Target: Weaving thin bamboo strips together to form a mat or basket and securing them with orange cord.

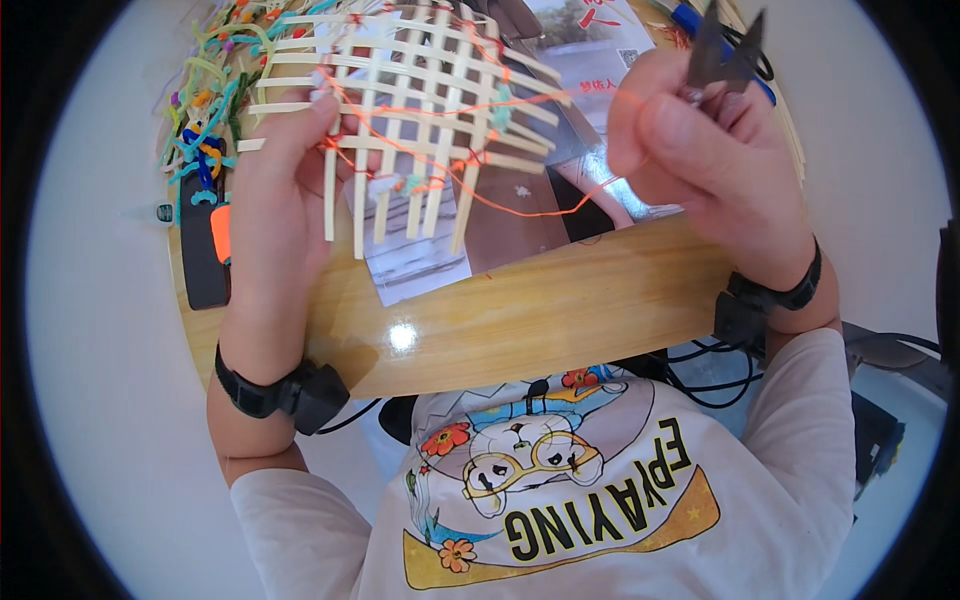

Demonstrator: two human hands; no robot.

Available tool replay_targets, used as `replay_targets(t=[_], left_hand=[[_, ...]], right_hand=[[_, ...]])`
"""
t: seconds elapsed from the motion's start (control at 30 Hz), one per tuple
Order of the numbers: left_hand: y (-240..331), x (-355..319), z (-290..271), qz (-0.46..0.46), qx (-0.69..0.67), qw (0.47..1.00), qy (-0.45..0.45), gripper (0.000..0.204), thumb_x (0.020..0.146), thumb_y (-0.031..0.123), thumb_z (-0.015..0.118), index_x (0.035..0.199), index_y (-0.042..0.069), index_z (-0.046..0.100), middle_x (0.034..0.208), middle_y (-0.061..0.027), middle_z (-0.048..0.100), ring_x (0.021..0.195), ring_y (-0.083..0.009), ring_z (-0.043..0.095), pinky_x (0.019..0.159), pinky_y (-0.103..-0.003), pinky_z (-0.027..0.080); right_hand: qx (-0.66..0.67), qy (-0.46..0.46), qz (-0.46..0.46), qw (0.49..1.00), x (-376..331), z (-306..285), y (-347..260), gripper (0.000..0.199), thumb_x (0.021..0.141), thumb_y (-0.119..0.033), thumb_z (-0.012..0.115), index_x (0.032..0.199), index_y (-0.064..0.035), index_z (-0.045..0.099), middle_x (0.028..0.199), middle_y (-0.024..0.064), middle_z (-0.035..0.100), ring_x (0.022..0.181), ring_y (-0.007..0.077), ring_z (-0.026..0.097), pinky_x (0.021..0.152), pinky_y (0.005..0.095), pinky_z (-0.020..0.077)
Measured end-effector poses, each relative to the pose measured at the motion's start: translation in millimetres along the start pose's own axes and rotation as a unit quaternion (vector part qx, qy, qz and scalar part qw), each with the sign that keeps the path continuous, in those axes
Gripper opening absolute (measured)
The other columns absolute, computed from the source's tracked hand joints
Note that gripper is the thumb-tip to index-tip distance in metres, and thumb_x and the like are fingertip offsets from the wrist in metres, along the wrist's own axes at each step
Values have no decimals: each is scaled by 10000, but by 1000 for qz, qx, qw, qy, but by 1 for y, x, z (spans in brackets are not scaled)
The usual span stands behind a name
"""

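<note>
A lattice of pale, flat bamboo-like strips [412, 120], woven over and under, is held up over the table. My left hand [285, 165] pinches its left side, the fingertips partly hidden behind the strips. Red-orange thread is tied at several crossings, and bits of pale green thread show too. From the lattice, a loose orange thread [530, 213] loops across to my right hand [715, 160], which is closed with thumb and index finger pressed together near the thread's end. That hand also holds scissors [708, 55], blades pointing up and apart, their handles hidden in the palm.
Under the lattice lies a glossy printed magazine [405, 275] on the wooden table [540, 300]. Colourful pipe cleaners [210, 130] are heaped at the left. Beside my left forearm lie a dark flat object [204, 265] and an orange piece [221, 235]. A blue-handled tool [688, 18] is behind the scissors.
</note>
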State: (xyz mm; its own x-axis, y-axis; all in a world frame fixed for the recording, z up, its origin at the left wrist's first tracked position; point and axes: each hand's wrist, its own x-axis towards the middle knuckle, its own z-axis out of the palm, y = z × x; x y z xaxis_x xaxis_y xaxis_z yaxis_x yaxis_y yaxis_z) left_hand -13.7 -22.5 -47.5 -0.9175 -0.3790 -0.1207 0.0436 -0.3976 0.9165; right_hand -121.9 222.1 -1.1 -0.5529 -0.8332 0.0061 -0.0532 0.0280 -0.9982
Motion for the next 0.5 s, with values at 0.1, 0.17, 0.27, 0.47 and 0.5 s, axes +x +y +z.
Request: replay_targets(t=[0.1, 0.17, 0.27, 0.47, 0.5], left_hand=[[-5, -7, 7, -13, 11, 999, -30, 286, 871, 120, 541, 1116, -23, 505, 850, -64, 575, 714, -118, 579, 611, -274, 528], [-3, -11, 10, -72, 3, 995, -70, 305, 867, 119, 540, 1130, -31, 498, 854, -69, 577, 725, -120, 582, 613, -275, 529], [-4, -16, 13, -145, 2, 976, -161, 358, 857, 120, 549, 1165, -56, 501, 898, -81, 598, 773, -122, 592, 628, -267, 517], [-9, -13, 13, -105, 124, 974, -160, 371, 865, 150, 605, 1184, -29, 547, 1008, -73, 629, 830, -115, 592, 729, -256, 490], [-10, -13, 13, -99, 118, 973, -171, 371, 865, 150, 605, 1184, -29, 547, 1008, -73, 629, 830, -115, 592, 729, -256, 490]], right_hand=[[22, 4, -51, 998, 5, -7, -4, 281, 936, -249, 543, 810, 1, 573, 567, -32, 444, 461, 29, 304, 443, 225, 201], [-20, 78, -40, 996, 11, -11, -9, 205, 917, -168, 575, 887, 33, 605, 607, -2, 482, 513, 63, 406, 465, 221, 290], [-165, 58, -2, 985, 20, -8, -13, 255, 939, -150, 544, 1106, 28, 468, 740, 4, 502, 596, 60, 439, 548, 191, 353], [-273, 189, -159, 930, 13, 8, -13, 318, 925, -189, 573, 1144, 10, 458, 787, 41, 555, 680, 96, 513, 612, 232, 419], [-291, 166, -177, 926, 11, 8, -12, 300, 918, -190, 581, 1122, 7, 481, 787, 50, 563, 691, 108, 531, 614, 246, 429]])
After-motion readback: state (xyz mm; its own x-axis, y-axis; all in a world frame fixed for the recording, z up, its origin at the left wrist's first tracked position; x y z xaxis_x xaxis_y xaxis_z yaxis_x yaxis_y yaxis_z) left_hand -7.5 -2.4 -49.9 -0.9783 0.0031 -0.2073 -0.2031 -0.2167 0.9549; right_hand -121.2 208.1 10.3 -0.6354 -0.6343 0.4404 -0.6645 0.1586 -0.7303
